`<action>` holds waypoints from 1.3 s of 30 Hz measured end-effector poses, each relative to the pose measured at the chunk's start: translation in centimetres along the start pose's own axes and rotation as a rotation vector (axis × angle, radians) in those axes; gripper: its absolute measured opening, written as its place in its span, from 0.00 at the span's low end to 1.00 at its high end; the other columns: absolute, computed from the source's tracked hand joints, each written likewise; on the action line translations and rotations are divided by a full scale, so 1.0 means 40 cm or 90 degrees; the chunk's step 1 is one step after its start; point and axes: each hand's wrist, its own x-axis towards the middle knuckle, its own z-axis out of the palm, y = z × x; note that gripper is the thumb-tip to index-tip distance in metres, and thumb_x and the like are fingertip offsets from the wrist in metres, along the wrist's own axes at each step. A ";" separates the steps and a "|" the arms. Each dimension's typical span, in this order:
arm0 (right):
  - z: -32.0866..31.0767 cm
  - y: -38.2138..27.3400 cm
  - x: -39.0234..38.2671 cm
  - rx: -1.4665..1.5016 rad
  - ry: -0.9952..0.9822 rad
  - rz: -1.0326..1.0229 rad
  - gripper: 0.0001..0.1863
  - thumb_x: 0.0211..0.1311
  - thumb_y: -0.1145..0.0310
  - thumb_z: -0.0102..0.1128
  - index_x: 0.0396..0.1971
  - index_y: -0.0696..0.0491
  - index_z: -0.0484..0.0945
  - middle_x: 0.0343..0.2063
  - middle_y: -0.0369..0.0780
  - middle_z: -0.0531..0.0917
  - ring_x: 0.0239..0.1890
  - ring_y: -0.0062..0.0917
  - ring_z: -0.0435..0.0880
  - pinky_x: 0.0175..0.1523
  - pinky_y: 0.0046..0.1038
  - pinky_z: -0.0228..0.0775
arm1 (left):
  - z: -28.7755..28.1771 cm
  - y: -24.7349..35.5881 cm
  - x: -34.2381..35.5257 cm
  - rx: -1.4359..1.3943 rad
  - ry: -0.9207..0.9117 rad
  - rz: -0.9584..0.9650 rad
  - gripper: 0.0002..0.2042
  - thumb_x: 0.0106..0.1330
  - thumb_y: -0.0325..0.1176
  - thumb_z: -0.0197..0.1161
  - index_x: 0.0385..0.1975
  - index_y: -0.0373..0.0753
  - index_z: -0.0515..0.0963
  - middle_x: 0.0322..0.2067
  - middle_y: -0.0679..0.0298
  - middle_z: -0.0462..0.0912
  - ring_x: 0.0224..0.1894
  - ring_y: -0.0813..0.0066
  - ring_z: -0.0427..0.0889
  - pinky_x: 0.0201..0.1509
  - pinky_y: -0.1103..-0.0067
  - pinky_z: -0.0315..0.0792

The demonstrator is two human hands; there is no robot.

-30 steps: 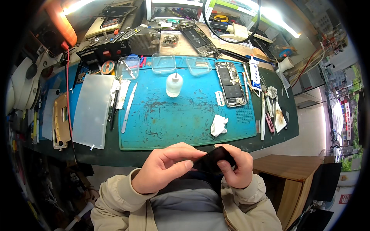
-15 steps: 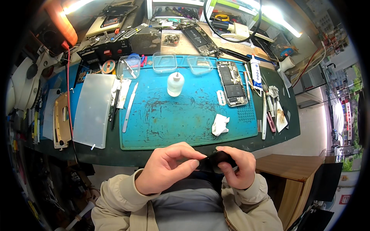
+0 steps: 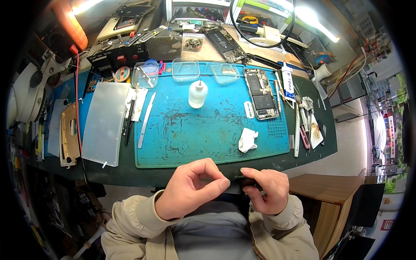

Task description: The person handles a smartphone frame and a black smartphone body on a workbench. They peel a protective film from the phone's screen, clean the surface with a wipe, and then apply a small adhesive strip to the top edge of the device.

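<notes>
Between the thumb and fingers of my right hand (image 3: 272, 190) is a flat, glossy black panel (image 3: 252, 183), tilted and partly hidden by the fingers. My left hand (image 3: 187, 190) is just left of it, thumb and forefinger pinched together; anything between those fingertips is too small to make out. Both hands are over my lap, in front of the blue work mat (image 3: 186, 143). A crumpled white tissue (image 3: 248, 140) lies on the mat beyond my right hand. Farther off stand a clear dropper bottle (image 3: 198, 95) and an opened phone (image 3: 261, 94) with its inner parts showing.
Clear plastic boxes (image 3: 185, 70) line the mat's far edge. A slim metal tool (image 3: 147, 119) and a translucent sheet (image 3: 105, 125) lie at left. Right of the phone are a glue tube (image 3: 287, 82) and several hand tools (image 3: 303, 125). A wooden cabinet (image 3: 325, 186) stands at right.
The black panel has turned in my right hand and now shows less of its face. My left fingertips have closed together.
</notes>
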 end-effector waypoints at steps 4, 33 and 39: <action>-0.002 -0.002 0.001 -0.011 -0.011 0.002 0.27 0.48 0.74 0.71 0.53 0.54 0.79 0.16 0.35 0.73 0.15 0.28 0.71 0.21 0.29 0.61 | -0.001 0.001 -0.002 -0.011 0.001 -0.013 0.04 0.68 0.26 0.64 0.35 0.34 0.76 0.33 0.70 0.78 0.34 0.89 0.71 0.37 0.86 0.68; -0.037 -0.017 0.019 -0.081 -0.093 -0.039 0.26 0.46 0.71 0.72 0.50 0.51 0.82 0.17 0.31 0.74 0.16 0.23 0.72 0.21 0.27 0.60 | -0.006 0.020 -0.004 0.009 -0.052 -0.004 0.09 0.63 0.18 0.62 0.41 0.33 0.84 0.37 0.65 0.77 0.38 0.80 0.74 0.43 0.83 0.67; -0.044 -0.028 0.021 -0.158 -0.081 -0.065 0.24 0.45 0.68 0.74 0.48 0.49 0.83 0.16 0.29 0.70 0.16 0.20 0.70 0.21 0.25 0.58 | -0.009 0.006 -0.003 0.046 -0.065 0.055 0.08 0.66 0.20 0.63 0.43 0.34 0.83 0.37 0.67 0.77 0.37 0.83 0.75 0.40 0.84 0.69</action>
